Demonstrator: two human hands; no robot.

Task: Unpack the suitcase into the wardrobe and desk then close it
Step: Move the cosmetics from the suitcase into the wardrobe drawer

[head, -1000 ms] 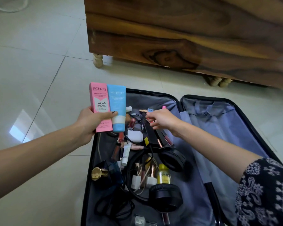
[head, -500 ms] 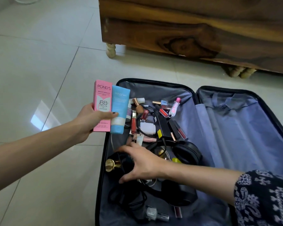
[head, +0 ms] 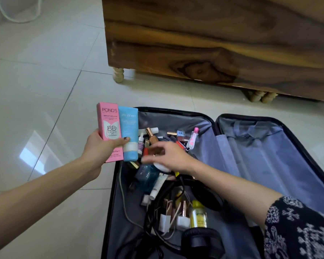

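1. The left hand (head: 101, 148) grips two things side by side, thumb curled across their fronts: a pink box (head: 108, 128) and a blue tube (head: 128, 135).
2. The box reads "POND'S" at the top, "BB+ CREAM" in the middle and "PA++" lower down. The tube's pale print is too faint to read.
3. The right hand (head: 168, 156) hovers over the cosmetics with its fingers stretched out. It is blurred, and a white disc (head: 160, 166) shows under the palm; I cannot tell whether the hand touches it.
4. The suitcase (head: 111, 202) lies open on the tiled floor (head: 45, 90), its two halves flat, just in front of a wooden cabinet (head: 213, 43).
5. The left half holds all the loose things, and the right half shows blue-grey lining.
6. In the left half lie:
   - one yellow bottle (head: 198, 215), its label unreadable;
   - one blue bottle (head: 148, 174) with small white lettering, perhaps "SKIN";
   - one copper-capped bottle (head: 151, 136);
   - one pink-capped clear tube (head: 193, 139);
   - one white tube (head: 158, 186);
   - one pair of black headphones (head: 202, 243);
   - dark cables and several lipsticks, too tangled to count.
7. Three turned feet of the cabinet are in view, one at the left corner and two together further right.
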